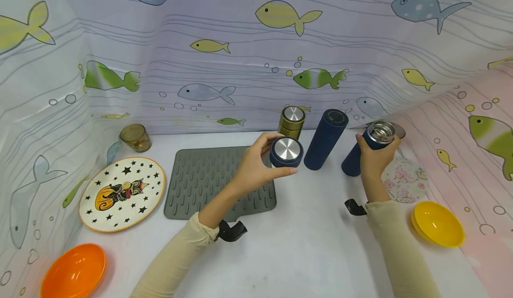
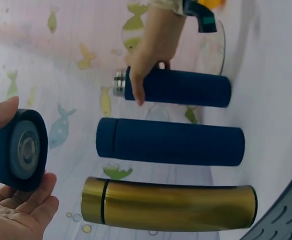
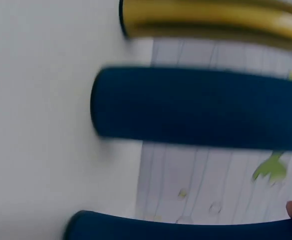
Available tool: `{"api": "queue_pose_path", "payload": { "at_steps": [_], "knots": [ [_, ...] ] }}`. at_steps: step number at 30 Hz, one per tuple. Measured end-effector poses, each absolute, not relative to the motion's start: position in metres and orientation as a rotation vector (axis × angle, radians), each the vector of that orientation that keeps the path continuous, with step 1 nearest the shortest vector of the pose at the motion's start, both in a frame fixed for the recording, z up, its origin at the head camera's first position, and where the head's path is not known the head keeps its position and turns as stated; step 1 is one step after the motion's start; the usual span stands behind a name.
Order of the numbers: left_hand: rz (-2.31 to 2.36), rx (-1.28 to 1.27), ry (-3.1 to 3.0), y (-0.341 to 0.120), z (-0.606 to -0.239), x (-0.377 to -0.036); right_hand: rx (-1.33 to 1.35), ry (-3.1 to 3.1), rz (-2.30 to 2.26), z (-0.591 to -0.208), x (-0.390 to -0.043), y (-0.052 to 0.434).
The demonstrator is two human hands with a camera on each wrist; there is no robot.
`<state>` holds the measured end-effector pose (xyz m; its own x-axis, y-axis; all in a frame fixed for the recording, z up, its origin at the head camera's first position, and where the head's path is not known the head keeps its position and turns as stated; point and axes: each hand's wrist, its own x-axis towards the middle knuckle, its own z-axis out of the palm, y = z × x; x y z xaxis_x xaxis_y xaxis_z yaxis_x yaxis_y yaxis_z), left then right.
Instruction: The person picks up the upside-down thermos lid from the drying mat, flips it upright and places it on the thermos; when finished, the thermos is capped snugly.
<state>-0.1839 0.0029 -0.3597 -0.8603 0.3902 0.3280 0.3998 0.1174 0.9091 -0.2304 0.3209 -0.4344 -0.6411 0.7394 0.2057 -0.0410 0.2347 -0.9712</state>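
Navy blue flask lid (image 1: 286, 152), steel-lined, is pinched in the left hand (image 1: 256, 162) above the grey ribbed mat (image 1: 208, 180); the right hand (image 1: 374, 160) wraps around the open navy flask (image 1: 370, 149) standing on the white counter (image 1: 296, 244). The step appears to be uncapping; the lid probably needs setting down next. A capped navy flask (image 1: 325, 138) and a gold flask (image 1: 291, 122) stand close by, while bare counter lies nearer the person.

A white desk (image 1: 304, 244) stood under even light. Fish-printed sheeting (image 1: 240, 66) walled it in, lavender behind, pink rightward.
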Motion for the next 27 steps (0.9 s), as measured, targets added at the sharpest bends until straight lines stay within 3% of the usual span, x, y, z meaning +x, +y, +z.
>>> {"api": "queue_pose_path", "payload": {
  "at_steps": [7,14,27],
  "knots": [
    [-1.958,-0.850,-2.301,0.008,-0.357,-0.186,-0.478,-1.834,1.469,-0.431,-0.192,0.277],
    [-1.936,-0.891,-2.290,0.013,-0.358,-0.187,-0.233,-1.936,1.599,-0.404,-0.151,0.209],
    [-1.952,-0.936,-2.272,0.025,-0.364,-0.185,0.005,-1.962,1.578,-0.414,-0.136,0.165]
  ]
}}
